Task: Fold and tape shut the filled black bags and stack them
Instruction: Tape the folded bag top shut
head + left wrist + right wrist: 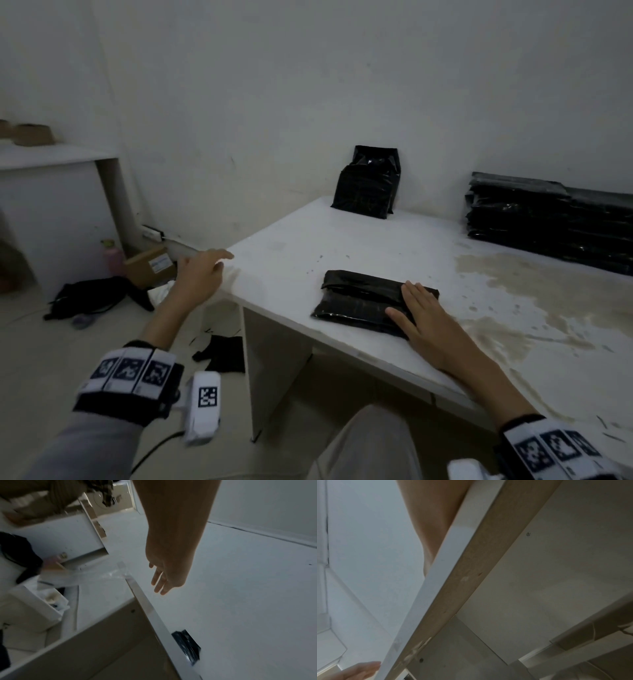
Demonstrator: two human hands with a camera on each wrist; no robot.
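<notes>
A folded black bag lies flat on the white table near its front edge. My right hand rests flat on the bag's right part, fingers straight and spread. My left hand hovers at the table's left corner with its fingers stretched out and holds nothing. In the left wrist view the left hand hangs relaxed beside strips of clear tape stuck at that corner. Another filled black bag stands upright against the back wall. A stack of black bags sits at the back right. The right wrist view shows only the table's underside.
A brownish stain spreads over the table's right side. On the floor to the left are a cardboard box, a pink bottle, black cloth and a black glove. A white shelf stands at the far left.
</notes>
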